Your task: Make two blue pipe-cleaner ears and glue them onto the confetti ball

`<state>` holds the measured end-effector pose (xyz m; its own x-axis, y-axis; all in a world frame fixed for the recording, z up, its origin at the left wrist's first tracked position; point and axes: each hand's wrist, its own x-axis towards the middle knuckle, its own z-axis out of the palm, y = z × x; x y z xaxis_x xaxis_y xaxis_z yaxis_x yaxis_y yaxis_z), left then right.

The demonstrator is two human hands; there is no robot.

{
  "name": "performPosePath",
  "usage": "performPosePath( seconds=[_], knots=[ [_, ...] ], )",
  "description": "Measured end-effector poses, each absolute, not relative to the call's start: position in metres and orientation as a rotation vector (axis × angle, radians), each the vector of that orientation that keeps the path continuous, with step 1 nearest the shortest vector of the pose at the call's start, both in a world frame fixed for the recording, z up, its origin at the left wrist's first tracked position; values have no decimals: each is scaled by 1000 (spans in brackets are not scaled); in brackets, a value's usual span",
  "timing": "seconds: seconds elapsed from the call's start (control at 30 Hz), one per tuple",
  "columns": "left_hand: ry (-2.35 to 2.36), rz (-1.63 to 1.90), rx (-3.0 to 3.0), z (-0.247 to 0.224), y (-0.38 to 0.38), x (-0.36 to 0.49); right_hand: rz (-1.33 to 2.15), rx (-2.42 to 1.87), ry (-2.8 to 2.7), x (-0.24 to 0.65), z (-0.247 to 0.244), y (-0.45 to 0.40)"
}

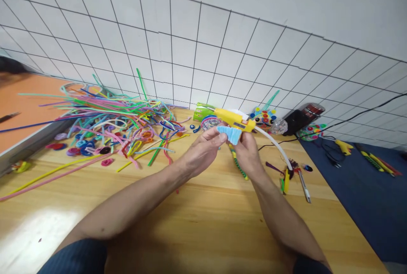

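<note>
My left hand (204, 149) pinches a small light-blue ribbed piece (231, 134) with thumb and fingers, above the middle of the table. Close beside it, my right hand (247, 149) is closed round the handle of a yellow glue gun (233, 119), mostly hidden behind the blue piece. The gun's nozzle points left, and a long white glue stick (275, 142) curves out of its rear to the right.
A heap of coloured pipe cleaners (117, 113) covers the back left of the wooden table (203, 231). A white-handled cutter (305, 187) lies at right. Behind stand a green box (203, 112) and a dark bottle (303, 117); a blue mat (356, 193) carries another glue gun (344, 147).
</note>
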<state>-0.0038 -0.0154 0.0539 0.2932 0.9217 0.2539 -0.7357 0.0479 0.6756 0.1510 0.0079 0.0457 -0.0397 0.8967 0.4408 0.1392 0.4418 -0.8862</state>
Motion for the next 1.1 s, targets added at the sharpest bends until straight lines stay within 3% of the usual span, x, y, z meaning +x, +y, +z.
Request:
performPosePath(
  seconds=[0.2,0.4,0.77,1.1],
  knots=[
    [276,1348,745,65,-13,-10,828,-792,-1478,138,37,2],
    [275,1352,690,75,-12,-19,404,-670,-1265,145,43,-1],
    [302,1283,693,75,-20,-15,-149,-626,-1417,159,52,-6],
    [278,1253,694,68,-32,-4,-96,-640,-1265,155,55,-8]
  ],
)
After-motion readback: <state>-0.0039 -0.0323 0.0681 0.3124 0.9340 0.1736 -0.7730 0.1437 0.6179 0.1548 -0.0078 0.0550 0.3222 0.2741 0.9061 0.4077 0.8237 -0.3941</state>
